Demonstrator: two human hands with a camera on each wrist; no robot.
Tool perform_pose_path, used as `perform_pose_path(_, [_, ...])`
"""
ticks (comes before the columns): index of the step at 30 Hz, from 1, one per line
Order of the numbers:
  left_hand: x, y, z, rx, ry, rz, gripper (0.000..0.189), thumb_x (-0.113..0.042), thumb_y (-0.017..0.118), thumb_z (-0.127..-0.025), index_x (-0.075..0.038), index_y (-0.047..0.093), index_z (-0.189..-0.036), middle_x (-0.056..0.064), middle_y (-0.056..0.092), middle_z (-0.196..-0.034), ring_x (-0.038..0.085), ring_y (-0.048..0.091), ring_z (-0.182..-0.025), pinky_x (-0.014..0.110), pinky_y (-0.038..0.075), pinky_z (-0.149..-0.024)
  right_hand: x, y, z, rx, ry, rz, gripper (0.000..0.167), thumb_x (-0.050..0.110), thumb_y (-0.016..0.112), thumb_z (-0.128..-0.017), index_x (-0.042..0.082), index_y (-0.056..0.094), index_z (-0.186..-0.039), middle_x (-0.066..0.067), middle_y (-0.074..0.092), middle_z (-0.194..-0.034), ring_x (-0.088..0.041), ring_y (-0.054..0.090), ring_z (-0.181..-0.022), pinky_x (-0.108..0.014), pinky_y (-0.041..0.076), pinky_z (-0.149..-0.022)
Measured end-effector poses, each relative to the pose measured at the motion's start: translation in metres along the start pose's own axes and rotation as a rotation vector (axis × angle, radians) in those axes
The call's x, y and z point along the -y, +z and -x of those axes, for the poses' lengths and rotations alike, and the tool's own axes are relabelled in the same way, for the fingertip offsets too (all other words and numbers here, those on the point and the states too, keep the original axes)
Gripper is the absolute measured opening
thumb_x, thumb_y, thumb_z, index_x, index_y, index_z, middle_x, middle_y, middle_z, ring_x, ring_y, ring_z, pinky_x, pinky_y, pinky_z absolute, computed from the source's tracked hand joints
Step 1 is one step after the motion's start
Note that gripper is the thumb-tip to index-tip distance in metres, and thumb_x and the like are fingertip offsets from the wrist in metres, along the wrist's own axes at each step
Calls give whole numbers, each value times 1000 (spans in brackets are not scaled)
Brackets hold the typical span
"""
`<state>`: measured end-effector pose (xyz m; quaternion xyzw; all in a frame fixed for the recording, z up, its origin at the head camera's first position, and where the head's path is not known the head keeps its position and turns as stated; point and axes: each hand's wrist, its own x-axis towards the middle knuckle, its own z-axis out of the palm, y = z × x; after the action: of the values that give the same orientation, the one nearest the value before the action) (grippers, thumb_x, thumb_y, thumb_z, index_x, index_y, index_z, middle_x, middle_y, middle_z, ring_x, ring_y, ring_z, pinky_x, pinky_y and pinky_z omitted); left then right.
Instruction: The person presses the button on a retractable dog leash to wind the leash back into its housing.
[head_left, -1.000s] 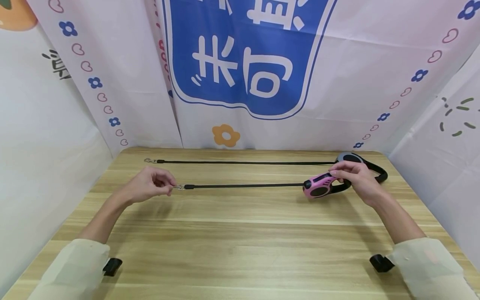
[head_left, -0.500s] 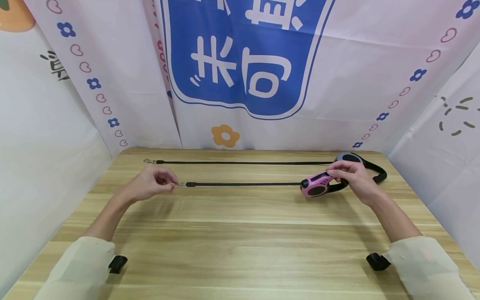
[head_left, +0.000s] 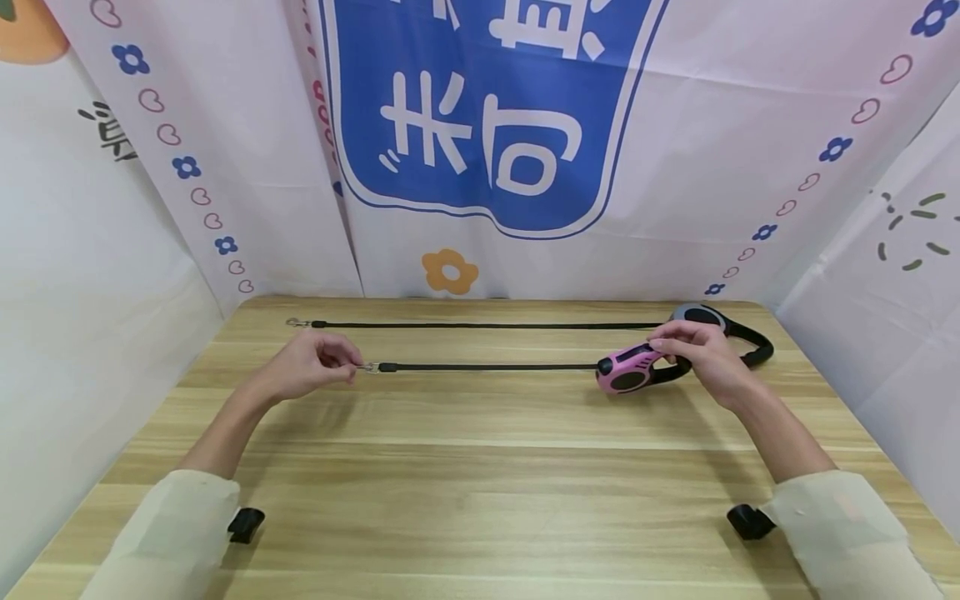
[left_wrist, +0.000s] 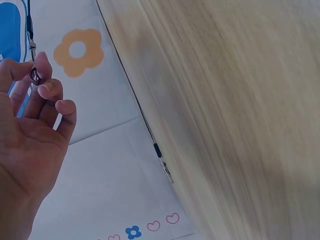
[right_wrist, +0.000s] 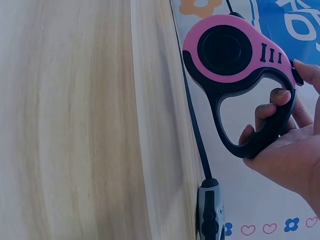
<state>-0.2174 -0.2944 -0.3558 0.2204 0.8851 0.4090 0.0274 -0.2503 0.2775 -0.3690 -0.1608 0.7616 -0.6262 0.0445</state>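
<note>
My right hand [head_left: 701,358] grips the black handle of a pink retractable dog leash [right_wrist: 224,47], fingers curled through its loop and thumb at the button. The leash is held above the table. From its nose a black cord [head_left: 487,367] runs straight left to a metal snap hook [head_left: 371,367]. My left hand [head_left: 311,367] pinches that hook between thumb and fingers; in the left wrist view the clip [left_wrist: 34,76] shows at the fingertips. Behind lies a second, grey retractable leash [head_left: 699,314], its cord [head_left: 487,326] stretched along the table to its own snap hook [head_left: 297,322].
The wooden table [head_left: 480,500] ends at a white cloth wall [head_left: 525,267] with a blue printed panel. More printed cloth stands at the left and right sides. The grey leash and its cord lie close to the table's back edge.
My left hand has drifted right and my right hand slightly left, so the pink leash's cord between them is a little shorter. The grey leash stays in place.
</note>
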Motion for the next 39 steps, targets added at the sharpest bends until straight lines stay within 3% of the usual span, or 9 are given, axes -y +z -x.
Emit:
perform_pose_path(7, [-3, 2, -1, 12, 4, 7, 9, 7, 70, -89, 4, 72, -98, 16, 74, -83, 21, 68, -72, 24, 54, -65, 0, 3, -1, -4, -1, 6, 17, 8, 64, -102, 18, 76, -98, 6, 63, -91, -14, 55, -80, -27, 45, -75])
perform_pose_path(19, [-5, 7, -6, 34, 54, 16, 9, 10, 69, -89, 8, 72, -98, 18, 73, -82, 20, 69, -72, 23, 55, -66, -1, 11, -4, 13, 16, 15, 17, 11, 63, -104, 20, 76, -99, 6, 64, -90, -14, 55, -81, -30, 45, -79])
perform_pose_path(27, [-6, 11, -9, 44, 61, 33, 9, 11, 68, -89, 10, 70, -98, 22, 73, -83, 19, 69, -72, 23, 54, -65, 1, 16, -7, 9, 37, 21, 17, 12, 64, -103, 23, 75, -97, 7, 62, -88, -15, 55, -81, -29, 44, -78])
perform_pose_path(35, [-6, 14, -12, 54, 62, 52, 9, 13, 67, -89, 13, 69, -98, 25, 72, -84, 11, 68, -71, 23, 54, -64, 2, 19, -9, 19, 15, -3, 17, 10, 64, -103, 20, 76, -97, 7, 65, -86, -14, 55, -79, -29, 45, -75])
perform_pose_path(39, [-7, 15, -12, 48, 67, 49, 9, 13, 68, -89, 13, 70, -98, 25, 72, -84, 15, 69, -72, 23, 55, -65, 2, 21, -10, 24, 10, -8, 17, 9, 64, -103, 20, 76, -97, 7, 65, -85, -14, 55, -78, -29, 45, -75])
